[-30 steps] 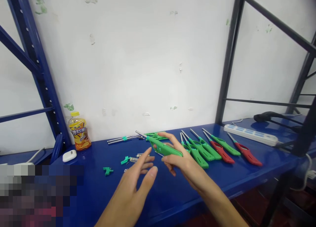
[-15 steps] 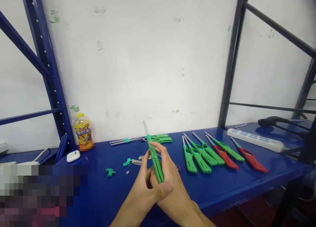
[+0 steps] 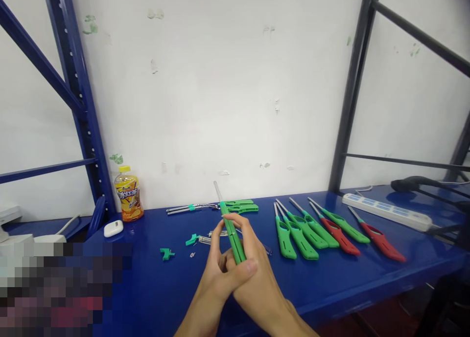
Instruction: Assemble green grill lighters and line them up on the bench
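This looks like a small workshop or assembly corner: the hands point(image 3: 257, 290) are over a plain blue bench point(image 3: 147, 288), with a blue rack post point(image 3: 82, 73) well to their left, a dark post point(image 3: 352, 92) to their right and a scuffed white wall point(image 3: 205, 107) beyond. Several lighters point(image 3: 306, 246) lie side by side right of the hands, loose parts point(image 3: 167, 254) lie left of them, and a power strip point(image 3: 387, 211) sits farther right.

At six o'clock of the view is one green lighter point(image 3: 232, 233), at seven two green pieces point(image 3: 167, 254). Toward four and five lie five green lighters point(image 3: 288, 250) and two red lighters point(image 3: 387, 245); toward eight, one white case point(image 3: 113, 228), one bottle point(image 3: 129, 197).
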Tool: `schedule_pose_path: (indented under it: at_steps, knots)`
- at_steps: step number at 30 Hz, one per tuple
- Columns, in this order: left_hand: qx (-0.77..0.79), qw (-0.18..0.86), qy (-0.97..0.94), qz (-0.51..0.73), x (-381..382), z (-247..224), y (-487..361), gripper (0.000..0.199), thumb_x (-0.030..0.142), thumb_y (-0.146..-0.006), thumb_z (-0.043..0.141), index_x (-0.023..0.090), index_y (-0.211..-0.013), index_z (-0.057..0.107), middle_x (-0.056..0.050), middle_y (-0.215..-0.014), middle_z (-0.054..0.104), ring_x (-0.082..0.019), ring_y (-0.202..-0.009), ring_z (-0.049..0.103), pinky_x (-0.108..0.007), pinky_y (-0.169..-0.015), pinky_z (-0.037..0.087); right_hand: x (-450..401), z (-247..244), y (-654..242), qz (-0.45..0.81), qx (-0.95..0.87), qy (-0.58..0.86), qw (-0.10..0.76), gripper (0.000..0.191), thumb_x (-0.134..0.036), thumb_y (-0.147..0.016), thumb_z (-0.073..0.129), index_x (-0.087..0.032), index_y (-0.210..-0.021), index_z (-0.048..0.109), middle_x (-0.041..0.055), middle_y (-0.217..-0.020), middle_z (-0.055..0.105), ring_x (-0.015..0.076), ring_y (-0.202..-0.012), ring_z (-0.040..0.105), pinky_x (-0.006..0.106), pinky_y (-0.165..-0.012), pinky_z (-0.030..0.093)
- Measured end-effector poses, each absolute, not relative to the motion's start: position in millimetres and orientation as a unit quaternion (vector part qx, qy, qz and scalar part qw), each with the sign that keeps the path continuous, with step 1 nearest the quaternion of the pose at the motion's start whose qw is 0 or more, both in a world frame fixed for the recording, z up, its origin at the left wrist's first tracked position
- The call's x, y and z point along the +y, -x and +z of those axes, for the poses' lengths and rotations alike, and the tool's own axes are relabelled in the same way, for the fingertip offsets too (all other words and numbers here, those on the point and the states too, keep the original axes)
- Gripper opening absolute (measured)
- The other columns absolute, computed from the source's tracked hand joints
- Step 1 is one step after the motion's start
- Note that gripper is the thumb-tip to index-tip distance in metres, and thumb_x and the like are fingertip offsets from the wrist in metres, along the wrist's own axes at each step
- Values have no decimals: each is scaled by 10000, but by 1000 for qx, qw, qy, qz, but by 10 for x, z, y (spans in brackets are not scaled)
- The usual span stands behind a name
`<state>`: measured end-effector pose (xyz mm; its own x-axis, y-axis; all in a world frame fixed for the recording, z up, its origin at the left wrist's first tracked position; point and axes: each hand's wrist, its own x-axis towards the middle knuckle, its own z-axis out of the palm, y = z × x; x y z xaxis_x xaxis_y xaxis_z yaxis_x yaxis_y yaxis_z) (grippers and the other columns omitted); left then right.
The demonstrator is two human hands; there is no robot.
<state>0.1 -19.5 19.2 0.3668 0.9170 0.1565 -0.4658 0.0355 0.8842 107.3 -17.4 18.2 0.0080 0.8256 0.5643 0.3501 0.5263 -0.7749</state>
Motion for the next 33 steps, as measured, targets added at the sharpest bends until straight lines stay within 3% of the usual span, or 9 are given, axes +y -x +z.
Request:
schedule_pose_path:
  at_steps: [10, 18, 22, 30, 33]
  knots:
    - [260, 656, -473, 528, -189, 223, 6, 1052, 361, -677, 945, 280, -1526, 329, 22, -791, 714, -234, -807, 731, -390, -907, 536, -164, 173, -1023, 210, -683, 416, 563, 590, -80, -754, 553, -296, -1303, 537, 54, -1178, 641, 203, -921, 693, 283, -657, 544]
    - [255, 664, -479, 515, -137, 192, 36, 951, 374, -655, 950, 278, -1433, 413, 3, -849, 721, -233, -830, 731, -371, -862, 545, -172, 158, -1014, 198, -691, 423, 552, 548, -86, -739, 568, -285, -1250, 551, 44, -1114, 629, 210, -878, 682, 302, -647, 521]
    - [257, 654, -491, 515, -156, 225, 28, 877, 362, -675, 942, 268, -1363, 407, 32, -793, 692, -192, -756, 700, -339, -812, 542, -157, 151, -1013, 198, -688, 424, 554, 545, -62, -717, 558, -282, -1216, 565, 34, -1093, 611, 196, -843, 667, 292, -633, 503]
    - [272, 654, -495, 503, -163, 214, 39, 932, 399, -702, 932, 269, -1429, 365, 12, -851, 714, -225, -819, 724, -353, -828, 525, -159, 157, -1035, 191, -695, 414, 556, 583, -19, -700, 547, -277, -1222, 565, 37, -1112, 612, 208, -926, 664, 281, -656, 516]
    - [270, 653, -492, 509, -180, 227, 40, 875, 369, -710, 933, 277, -1390, 390, 46, -787, 683, -204, -776, 717, -341, -829, 528, -165, 164, -1034, 197, -693, 415, 556, 598, -5, -701, 531, -280, -1231, 568, 37, -1113, 603, 201, -919, 662, 281, -661, 513]
